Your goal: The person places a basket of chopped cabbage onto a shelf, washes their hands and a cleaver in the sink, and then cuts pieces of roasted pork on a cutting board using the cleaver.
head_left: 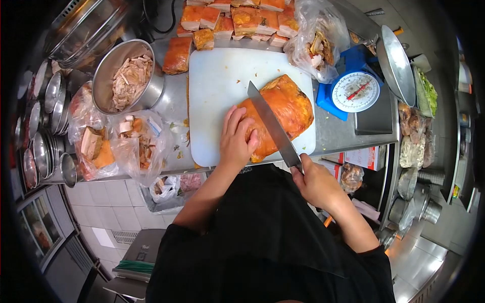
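A slab of roast pork (293, 111) with glossy orange-brown skin lies on the white cutting board (214, 76). My left hand (236, 135) grips its left side, fingers bent over the meat and thumb apart. In my right hand (318, 179) is a long kitchen knife (273, 123), held by the handle. Its blade slants up and left across the pork, the tip over the board. Whether the edge has entered the skin I cannot tell.
Roast pork blocks (245, 20) line the board's far side. A blue scale (356, 91) stands right, near a bagged heap of scraps (318, 48). On the left are a steel pot (157, 88) of sliced meat, plastic bags (144, 146) and stacked metal bowls (43, 151).
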### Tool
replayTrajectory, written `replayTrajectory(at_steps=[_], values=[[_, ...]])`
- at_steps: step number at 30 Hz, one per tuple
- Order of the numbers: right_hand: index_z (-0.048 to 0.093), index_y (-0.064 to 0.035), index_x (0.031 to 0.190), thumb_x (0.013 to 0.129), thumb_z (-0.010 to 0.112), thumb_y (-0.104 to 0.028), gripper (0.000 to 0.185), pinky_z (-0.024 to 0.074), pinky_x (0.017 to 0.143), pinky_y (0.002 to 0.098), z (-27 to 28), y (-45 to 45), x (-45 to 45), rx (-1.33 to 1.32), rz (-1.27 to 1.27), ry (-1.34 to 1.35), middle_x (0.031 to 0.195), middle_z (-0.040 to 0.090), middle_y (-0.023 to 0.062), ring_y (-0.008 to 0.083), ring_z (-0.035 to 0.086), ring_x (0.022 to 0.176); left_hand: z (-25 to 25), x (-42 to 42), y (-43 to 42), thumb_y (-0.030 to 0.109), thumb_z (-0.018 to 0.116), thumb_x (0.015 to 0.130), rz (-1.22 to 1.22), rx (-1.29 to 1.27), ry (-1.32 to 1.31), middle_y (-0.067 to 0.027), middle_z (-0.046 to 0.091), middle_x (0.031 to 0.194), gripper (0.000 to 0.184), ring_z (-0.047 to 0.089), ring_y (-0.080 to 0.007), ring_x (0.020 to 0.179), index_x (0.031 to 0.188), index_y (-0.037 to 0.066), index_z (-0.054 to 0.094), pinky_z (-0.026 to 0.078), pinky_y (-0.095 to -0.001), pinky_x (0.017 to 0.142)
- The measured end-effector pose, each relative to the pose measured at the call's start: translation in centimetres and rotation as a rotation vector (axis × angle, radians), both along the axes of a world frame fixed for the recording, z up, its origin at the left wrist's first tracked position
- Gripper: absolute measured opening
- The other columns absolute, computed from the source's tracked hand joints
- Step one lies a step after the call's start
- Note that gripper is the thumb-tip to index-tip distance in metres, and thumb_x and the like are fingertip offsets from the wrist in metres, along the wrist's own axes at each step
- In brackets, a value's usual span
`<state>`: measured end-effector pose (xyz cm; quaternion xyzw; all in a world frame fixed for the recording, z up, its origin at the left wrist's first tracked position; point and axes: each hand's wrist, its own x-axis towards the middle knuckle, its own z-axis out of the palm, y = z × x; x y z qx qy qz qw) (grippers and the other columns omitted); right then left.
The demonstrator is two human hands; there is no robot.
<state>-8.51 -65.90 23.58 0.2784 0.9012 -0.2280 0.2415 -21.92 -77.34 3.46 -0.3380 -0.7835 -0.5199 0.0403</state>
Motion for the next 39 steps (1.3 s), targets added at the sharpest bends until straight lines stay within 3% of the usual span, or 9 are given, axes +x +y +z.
replayTrajectory(at_steps=[15, 18, 21, 24, 26, 28, 29, 32, 39], values=[[0.053, 0.0085, 0.115, 0.098, 0.052, -0.017, 0.031, 0.0515, 0.082, 0.0556, -4.1, 1.7, -6.9, -0.009, 0.038, -0.001, 0.087, 0.067, 0.0335, 0.0503, 0.066, 0.089, 0.1, -0.1, 0.0, 0.010, 0.070, 0.081, 0.001, 0.031, -0.034, -0.0159, 0.053, 0.136, 0.028, 0.045, -0.0416, 0.135, 0.107, 0.005, 0.063, 0.041, -0.0487, 0.110], [0.054, 0.0086, 0.114, 0.098, 0.051, -0.017, 0.031, 0.0541, 0.076, 0.0529, -4.0, 2.2, -7.7, -0.088, -0.019, 0.000, 0.086, 0.068, 0.0314, 0.0462, 0.069, 0.079, 0.2, 0.1, 0.3, 0.010, 0.070, 0.080, 0.031, 0.042, -0.008, -0.0144, 0.055, 0.134, 0.028, 0.046, -0.0401, 0.134, 0.106, 0.005, 0.064, 0.042, -0.0479, 0.109], [0.053, 0.0079, 0.115, 0.098, 0.053, -0.019, 0.032, 0.0561, 0.059, 0.0457, -3.1, 1.9, -7.1, -0.196, -0.051, 0.002, 0.081, 0.069, 0.0264, 0.0334, 0.068, 0.054, 0.2, 0.4, 0.2, 0.010, 0.069, 0.080, 0.063, 0.025, 0.023, -0.0143, 0.055, 0.133, 0.027, 0.045, -0.0403, 0.134, 0.106, 0.006, 0.063, 0.042, -0.0484, 0.108], [0.051, 0.0070, 0.116, 0.100, 0.050, -0.022, 0.033, 0.0542, 0.056, 0.0435, -1.5, 2.1, -4.3, -0.158, 0.010, -0.115, 0.081, 0.067, 0.0258, 0.0301, 0.066, 0.051, 0.1, 0.5, 0.1, 0.011, 0.068, 0.080, 0.080, -0.006, 0.041, -0.0143, 0.054, 0.134, 0.026, 0.046, -0.0406, 0.133, 0.104, 0.006, 0.062, 0.042, -0.0488, 0.107], [0.050, 0.0065, 0.123, 0.100, 0.051, -0.022, 0.036, 0.0542, 0.059, 0.0446, -3.7, 2.5, -1.0, -0.092, 0.068, -0.002, 0.078, 0.067, 0.0260, 0.0307, 0.065, 0.049, -0.1, 0.5, 0.2, 0.010, 0.067, 0.080, 0.052, 0.029, 0.019, -0.0143, 0.054, 0.134, 0.026, 0.045, -0.0409, 0.134, 0.105, 0.006, 0.062, 0.041, -0.0494, 0.108], [0.046, 0.0064, 0.134, 0.099, 0.052, -0.021, 0.044, 0.0549, 0.066, 0.0477, -5.8, 2.1, 0.1, 0.042, 0.150, 0.177, 0.079, 0.068, 0.0280, 0.0381, 0.068, 0.059, -0.3, 0.5, 0.4, 0.010, 0.067, 0.080, 0.042, 0.034, 0.015, -0.0144, 0.053, 0.135, 0.026, 0.045, -0.0410, 0.134, 0.105, 0.006, 0.062, 0.041, -0.0493, 0.108], [0.043, 0.0065, 0.140, 0.098, 0.054, -0.021, 0.051, 0.0548, 0.074, 0.0500, -6.5, 1.6, -1.7, -0.056, -0.043, -0.011, 0.083, 0.069, 0.0298, 0.0457, 0.069, 0.076, -0.3, 0.6, 0.2, 0.010, 0.067, 0.081, 0.045, 0.036, 0.023, -0.0145, 0.053, 0.135, 0.026, 0.045, -0.0411, 0.134, 0.106, 0.006, 0.062, 0.041, -0.0493, 0.108], [0.038, 0.0067, 0.145, 0.098, 0.054, -0.021, 0.057, 0.0533, 0.078, 0.0521, -9.0, 1.6, -1.1, 0.016, -0.002, 0.101, 0.086, 0.069, 0.0297, 0.0492, 0.067, 0.087, -0.2, 0.5, 0.0, 0.010, 0.067, 0.081, 0.037, 0.037, 0.021, -0.0145, 0.053, 0.136, 0.026, 0.044, -0.0413, 0.135, 0.106, 0.006, 0.063, 0.041, -0.0493, 0.109], [0.044, 0.0004, 0.119, 0.094, 0.058, -0.018, 0.035, 0.0508, 0.076, 0.0574, -8.1, 0.0, 3.3, 0.025, -0.051, 0.222, 0.083, 0.067, 0.0303, 0.0494, 0.066, 0.082, -0.3, 0.7, 0.0, 0.011, 0.066, 0.082, 0.056, 0.002, -0.024, -0.0153, 0.053, 0.139, 0.027, 0.042, -0.0403, 0.138, 0.109, 0.007, 0.063, 0.037, -0.0486, 0.113]])
